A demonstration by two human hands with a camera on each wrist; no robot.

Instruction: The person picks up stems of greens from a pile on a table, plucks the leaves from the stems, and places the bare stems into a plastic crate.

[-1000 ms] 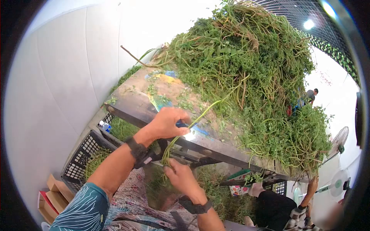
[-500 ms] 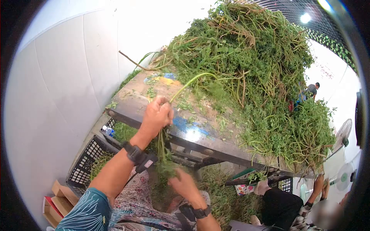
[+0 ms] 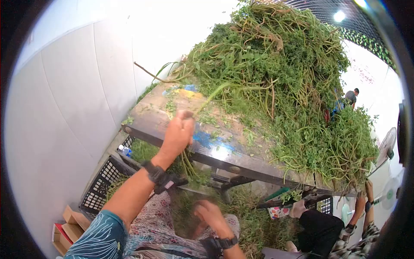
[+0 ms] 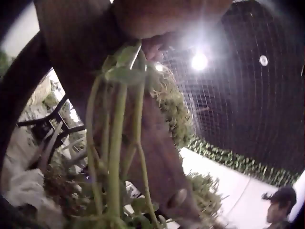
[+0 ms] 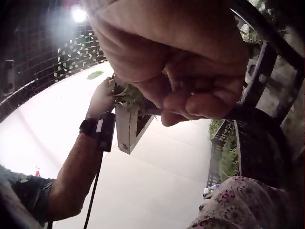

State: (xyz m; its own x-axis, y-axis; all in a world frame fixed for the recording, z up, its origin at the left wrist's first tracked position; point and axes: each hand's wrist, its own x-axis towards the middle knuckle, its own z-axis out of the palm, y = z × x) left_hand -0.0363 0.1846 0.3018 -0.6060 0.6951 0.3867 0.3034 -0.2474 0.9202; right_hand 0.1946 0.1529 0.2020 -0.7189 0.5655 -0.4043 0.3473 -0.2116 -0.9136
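My left hand (image 3: 179,134) grips a bunch of green leafy stems (image 3: 188,166) at the near edge of the wooden table (image 3: 148,114). Long stems hang down below the fist, filling much of the left wrist view, while a bent stem (image 3: 215,91) runs from above it toward the pile. Lower down, over the lap, is my right hand (image 3: 209,214), apart from the bunch. Its fingers (image 5: 205,105) are loosely curled in the right wrist view, with nothing visible in them.
A tall heap of greens (image 3: 280,86) covers the table's far and right side. Black crates (image 3: 101,183) and a cardboard box (image 3: 71,228) stand at the left. Loose greens (image 3: 258,233) lie on the floor. Another person's hands (image 3: 364,196) are at the table's right end.
My left hand has moved up and left with the stems, over the table edge. The right hand has left the stems and dropped toward the lap.
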